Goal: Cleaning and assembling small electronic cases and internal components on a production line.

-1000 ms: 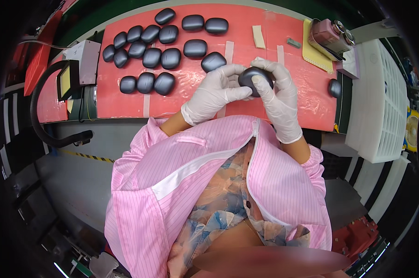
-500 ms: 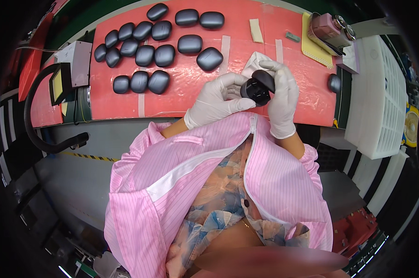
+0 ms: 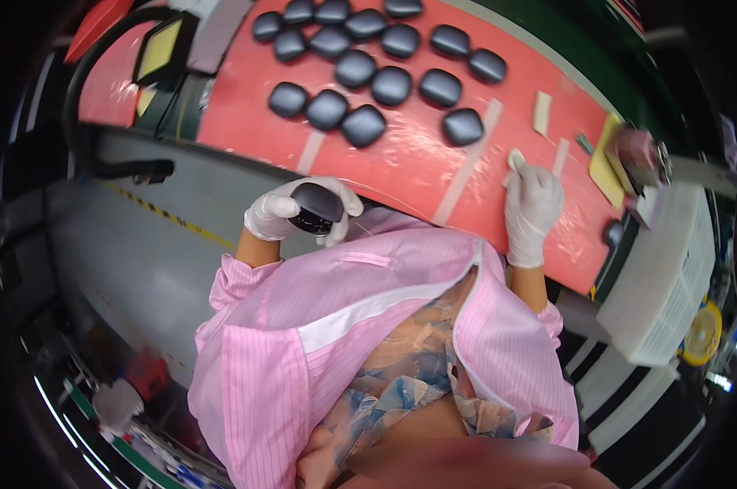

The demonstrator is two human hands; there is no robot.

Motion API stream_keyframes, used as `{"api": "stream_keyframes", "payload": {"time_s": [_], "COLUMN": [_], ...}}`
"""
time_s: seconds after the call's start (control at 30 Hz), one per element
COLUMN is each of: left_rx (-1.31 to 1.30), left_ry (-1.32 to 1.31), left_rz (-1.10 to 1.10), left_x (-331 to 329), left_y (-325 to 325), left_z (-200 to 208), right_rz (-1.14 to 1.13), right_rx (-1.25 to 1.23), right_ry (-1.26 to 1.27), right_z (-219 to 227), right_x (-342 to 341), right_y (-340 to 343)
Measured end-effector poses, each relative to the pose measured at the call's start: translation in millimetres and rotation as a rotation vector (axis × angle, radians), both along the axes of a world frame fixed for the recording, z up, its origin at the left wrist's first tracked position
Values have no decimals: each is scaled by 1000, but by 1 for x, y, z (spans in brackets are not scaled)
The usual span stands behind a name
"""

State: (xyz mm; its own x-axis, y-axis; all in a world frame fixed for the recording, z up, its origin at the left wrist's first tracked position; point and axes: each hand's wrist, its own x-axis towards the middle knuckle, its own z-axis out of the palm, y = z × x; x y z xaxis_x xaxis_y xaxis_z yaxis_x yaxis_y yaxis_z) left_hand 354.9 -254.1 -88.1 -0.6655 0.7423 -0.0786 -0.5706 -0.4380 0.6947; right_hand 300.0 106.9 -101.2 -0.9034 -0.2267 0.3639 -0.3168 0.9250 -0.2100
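Note:
A dark grey, rounded earbud case (image 3: pixel 316 204) sits in my gloved left hand (image 3: pixel 283 213), just off the table's near edge. Fingers and thumb wrap round its sides; its glossy black lower part faces me, and whether the lid is fully closed is hard to tell. Over the right part of the red table, my gloved right hand (image 3: pixel 533 204) pinches a small whitish wad (image 3: pixel 516 160), which looks like cloth. Several matching cases stand in loose rows on the table, the nearest to my left hand being a case (image 3: pixel 326 110) in the front row.
The red table covering (image 3: pixel 417 183) has strips of pale tape. At right lie a cream strip (image 3: pixel 541 112), a yellow pad (image 3: pixel 603 163), a pink container (image 3: pixel 636 151) and a lone case (image 3: pixel 613 234). A black flexible arm (image 3: pixel 79 90) curves at left; a white slatted unit (image 3: pixel 666 277) stands right.
My hands have parted: the left carried the case leftward to the table edge, and the right let go of it. The case was open, lid raised, before. The whole view has turned.

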Motion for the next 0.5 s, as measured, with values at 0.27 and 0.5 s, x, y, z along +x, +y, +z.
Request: {"api": "stream_keyframes", "payload": {"time_s": [0.27,0.5], "left_rx": [351,-1791], "left_ry": [-733,37], "left_rz": [1627,1585], "left_x": [24,29], "left_y": [-204,-236], "left_z": [-126,-191], "right_rz": [143,48], "right_rx": [-99,-197], "right_ry": [-58,-206], "right_z": [3,15], "right_x": [14,23], "right_y": [0,7]}}
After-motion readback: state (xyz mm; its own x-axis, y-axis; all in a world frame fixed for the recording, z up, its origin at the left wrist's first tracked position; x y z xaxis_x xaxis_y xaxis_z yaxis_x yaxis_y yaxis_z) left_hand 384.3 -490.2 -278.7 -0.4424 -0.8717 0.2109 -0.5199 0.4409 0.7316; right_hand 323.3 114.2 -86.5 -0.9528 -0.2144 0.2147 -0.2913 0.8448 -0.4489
